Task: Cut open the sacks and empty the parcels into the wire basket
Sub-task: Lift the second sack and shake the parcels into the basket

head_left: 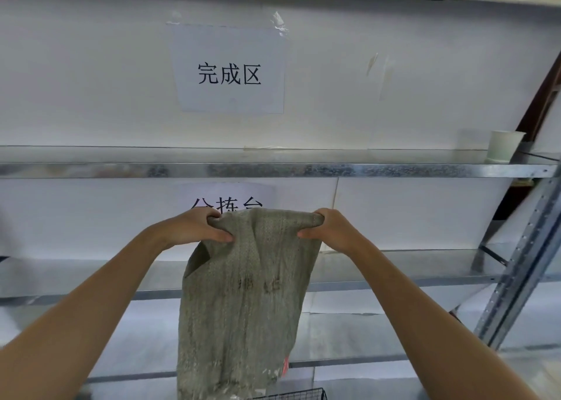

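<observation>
A grey-green woven sack (243, 302) hangs straight down in front of me, limp and flat. My left hand (197, 228) grips its upper left corner. My right hand (329, 228) grips its upper right corner. Both hands hold the sack up at the height of the lower shelf sign. At the bottom edge of the view a corner of the black wire basket (291, 395) shows just below the sack's lower end. A bit of red (286, 366) shows at the sack's lower right edge. No parcels are visible.
Galvanised metal shelves (273, 169) run across behind the sack, backed by white sheeting. Two paper signs with black characters are taped up (229, 71). A white paper cup (502, 144) stands on the middle shelf at right. A perforated steel upright (522, 266) rises at right.
</observation>
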The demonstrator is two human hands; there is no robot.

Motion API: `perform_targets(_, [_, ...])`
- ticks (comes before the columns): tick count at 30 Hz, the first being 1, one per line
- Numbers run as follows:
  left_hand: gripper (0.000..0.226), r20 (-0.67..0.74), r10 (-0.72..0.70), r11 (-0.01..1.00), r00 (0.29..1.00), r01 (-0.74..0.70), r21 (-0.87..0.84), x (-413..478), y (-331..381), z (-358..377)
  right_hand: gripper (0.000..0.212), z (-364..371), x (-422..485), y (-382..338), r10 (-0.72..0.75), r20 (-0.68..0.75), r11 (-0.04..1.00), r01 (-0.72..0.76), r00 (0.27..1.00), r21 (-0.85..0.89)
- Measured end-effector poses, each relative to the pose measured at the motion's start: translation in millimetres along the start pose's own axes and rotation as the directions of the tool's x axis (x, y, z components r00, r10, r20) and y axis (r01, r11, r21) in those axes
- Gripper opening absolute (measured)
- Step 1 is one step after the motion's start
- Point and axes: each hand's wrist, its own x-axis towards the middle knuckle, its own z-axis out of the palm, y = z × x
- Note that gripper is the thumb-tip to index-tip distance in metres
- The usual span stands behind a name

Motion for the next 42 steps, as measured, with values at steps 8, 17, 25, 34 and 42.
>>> perform_targets(8, [0.016,-0.169,0.081,0.988,0.982,-0.057,0.142,7.5,-10.9,1.2,0.029,-1.3,1.8,5.6,-0.029,-0.068,0.998,0.033,0.997,0.059])
perform_targets(17, [0.015,-0.091,0.007,0.999,0.996,-0.002,0.053,3.8,-18.3,-12.2,0.042,-16.6,4.4,12.1,0.129,0.074,0.918,-0.148,0.989,0.368])
perform_targets(25, [0.034,-0.129,-0.066,0.926,0.989,0.012,-0.378,2.3,-28.0,-10.9,0.028,-12.7,1.4,15.6,0.147,0.071,0.793,-0.160,0.987,0.587])
perform_targets(34, [0.022,-0.227,-0.137,0.830,0.964,-0.014,-0.558,1.9,-21.9,-2.5,0.023,-4.2,4.5,12.5,0.134,-0.185,0.892,-0.037,0.974,0.451])
perform_targets(42, [0.022,-0.134,-0.113,0.851,0.984,0.027,-0.524,-4.1,-24.0,-4.9,0.022,-4.6,1.9,2.8,0.181,0.063,0.876,-0.190,0.982,0.444])
